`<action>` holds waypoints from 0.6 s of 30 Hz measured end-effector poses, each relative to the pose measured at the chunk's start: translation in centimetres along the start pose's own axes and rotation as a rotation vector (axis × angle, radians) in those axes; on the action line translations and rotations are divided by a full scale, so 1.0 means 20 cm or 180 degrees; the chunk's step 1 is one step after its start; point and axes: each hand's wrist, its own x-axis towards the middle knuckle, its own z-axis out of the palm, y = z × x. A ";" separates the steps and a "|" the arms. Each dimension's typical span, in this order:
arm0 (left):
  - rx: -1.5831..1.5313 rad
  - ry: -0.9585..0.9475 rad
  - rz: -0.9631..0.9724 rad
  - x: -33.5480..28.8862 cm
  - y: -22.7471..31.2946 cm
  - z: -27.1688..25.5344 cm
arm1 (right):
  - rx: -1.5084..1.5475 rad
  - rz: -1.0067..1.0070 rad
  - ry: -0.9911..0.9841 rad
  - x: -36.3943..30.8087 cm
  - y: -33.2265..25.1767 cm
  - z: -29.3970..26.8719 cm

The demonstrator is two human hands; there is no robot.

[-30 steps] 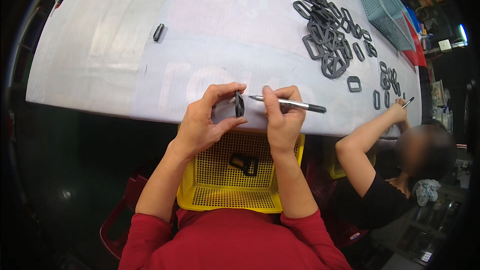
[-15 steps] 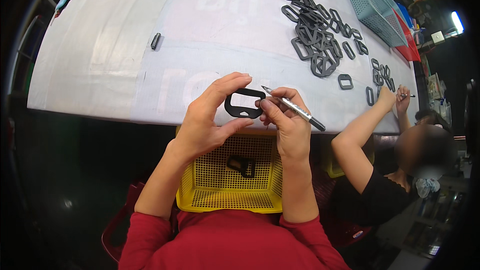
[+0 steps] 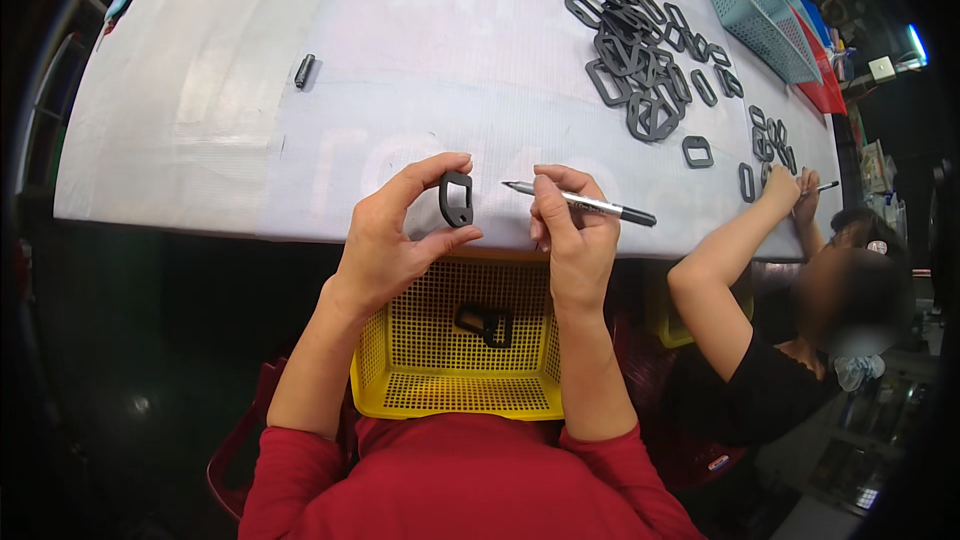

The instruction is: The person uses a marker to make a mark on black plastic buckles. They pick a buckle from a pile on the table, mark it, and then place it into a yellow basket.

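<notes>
Between the thumb and fingers of my left hand (image 3: 385,240) is a black plastic frame (image 3: 457,210), held by its ends and turned partly edge-on, above the table's near edge. My right hand (image 3: 577,235) grips a silver marker pen (image 3: 590,204) with a black end. The pen's tip points left toward the frame, with a gap between them. Below my hands, a yellow basket (image 3: 455,400) of open mesh sits at my lap, with black frames (image 3: 485,324) lying in it.
A heap of black frames (image 3: 640,70) covers the right part of the white table (image 3: 190,130). A black pen cap (image 3: 305,71) lies at left. Teal baskets (image 3: 755,10) stand at far right. At right, a co-worker's arm (image 3: 725,270) reaches onto the table beside more frames.
My right hand has let go of the frame and drawn away with the pen. In my left hand, the frame has turned from face-on to nearly edge-on and shifted slightly left.
</notes>
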 end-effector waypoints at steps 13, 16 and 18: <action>0.0083 -0.0170 -0.0038 -0.02 -0.07 0.00 | -0.0626 -0.0423 0.0029 -0.01 0.08 0.10; 0.0038 -0.0195 -0.0075 -0.02 -0.07 0.00 | -0.0641 -0.0399 0.0004 -0.01 0.09 0.10; 0.0049 -0.0238 -0.0101 -0.02 -0.07 0.00 | -0.0713 -0.0415 -0.0013 -0.01 0.09 0.10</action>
